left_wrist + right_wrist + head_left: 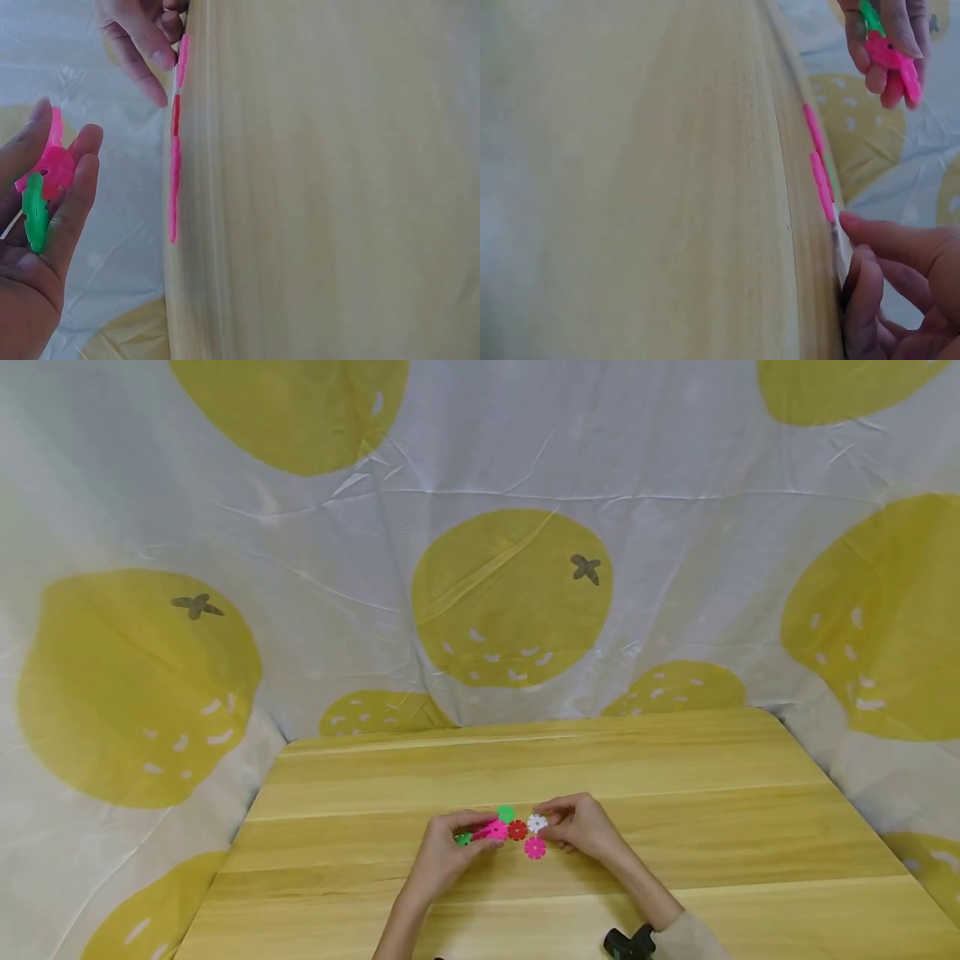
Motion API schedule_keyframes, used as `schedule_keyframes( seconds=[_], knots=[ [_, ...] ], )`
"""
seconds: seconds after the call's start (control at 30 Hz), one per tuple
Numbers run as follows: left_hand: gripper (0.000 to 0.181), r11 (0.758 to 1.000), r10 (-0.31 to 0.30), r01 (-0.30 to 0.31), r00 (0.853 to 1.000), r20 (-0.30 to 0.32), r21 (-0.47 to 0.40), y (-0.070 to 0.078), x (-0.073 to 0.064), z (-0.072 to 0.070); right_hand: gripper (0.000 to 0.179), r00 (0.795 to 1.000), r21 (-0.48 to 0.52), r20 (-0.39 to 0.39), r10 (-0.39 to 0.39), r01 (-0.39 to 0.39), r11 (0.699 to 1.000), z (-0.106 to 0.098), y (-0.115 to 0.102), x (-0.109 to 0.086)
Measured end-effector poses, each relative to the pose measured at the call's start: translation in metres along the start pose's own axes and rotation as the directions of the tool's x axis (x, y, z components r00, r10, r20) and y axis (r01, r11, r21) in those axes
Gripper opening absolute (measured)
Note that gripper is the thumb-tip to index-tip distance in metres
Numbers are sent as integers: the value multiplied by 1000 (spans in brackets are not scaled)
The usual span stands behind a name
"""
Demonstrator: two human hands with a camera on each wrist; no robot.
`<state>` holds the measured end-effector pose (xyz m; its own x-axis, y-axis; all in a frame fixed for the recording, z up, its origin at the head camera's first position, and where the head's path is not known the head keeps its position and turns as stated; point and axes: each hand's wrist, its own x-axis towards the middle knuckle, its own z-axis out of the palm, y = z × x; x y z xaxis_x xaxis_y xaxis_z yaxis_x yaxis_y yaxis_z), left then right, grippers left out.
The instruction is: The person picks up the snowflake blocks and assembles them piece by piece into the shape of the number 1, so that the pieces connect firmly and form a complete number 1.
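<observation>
My left hand [441,853] holds a small joined cluster of notched plastic snowflake discs between thumb and fingers. A pink disc [56,174] and a green disc [35,210] stand out of it, with some red partly hidden behind the fingers. On the tabletop lie a red disc [517,830], a light green disc [506,813] and a pink disc [535,847], close together. Beside them my right hand [587,828] pinches a white disc [537,823] at its right edge, low at the wood. Another pink disc [175,191] lies flat near the red one.
The wooden table [697,827] stretches out on both sides of the hands. Behind it hangs a pale cloth [675,568] printed with big yellow fruit. A black device [630,943] is strapped at the right wrist, near the sleeve [686,939].
</observation>
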<state>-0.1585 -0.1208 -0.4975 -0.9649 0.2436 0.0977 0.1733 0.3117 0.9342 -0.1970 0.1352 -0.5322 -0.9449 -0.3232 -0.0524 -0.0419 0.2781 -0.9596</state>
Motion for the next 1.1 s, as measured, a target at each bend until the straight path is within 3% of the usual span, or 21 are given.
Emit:
schedule_keyframes(
  seconds=[0.2, 0.37, 0.63, 0.83, 1.1],
  knots=[
    [34, 1000, 1, -1, 1000, 3, 20, 0, 0, 0, 20, 998, -160, -44, -34, 26, 987, 4, -1, 0],
    [32, 998, 29, -29, 1000, 2, 53, -2, -1, 0, 25, 997, -301, -60, -49, 29, 953, 8, -6, -6],
    [31, 997, 50, -50, 999, -5, 61, -2, -2, 2, 29, 997, -251, 13, -79, 80, 965, 7, -12, -20],
    [32, 999, 31, -31, 1000, -6, 37, 1, 0, 1, 18, 993, -283, 51, -110, 120, 952, 7, -14, -23],
    [32, 998, 18, -19, 1000, 21, 56, 5, 0, -2, 14, 993, -315, 73, -94, 112, 942, 8, -16, -24]
  ],
)
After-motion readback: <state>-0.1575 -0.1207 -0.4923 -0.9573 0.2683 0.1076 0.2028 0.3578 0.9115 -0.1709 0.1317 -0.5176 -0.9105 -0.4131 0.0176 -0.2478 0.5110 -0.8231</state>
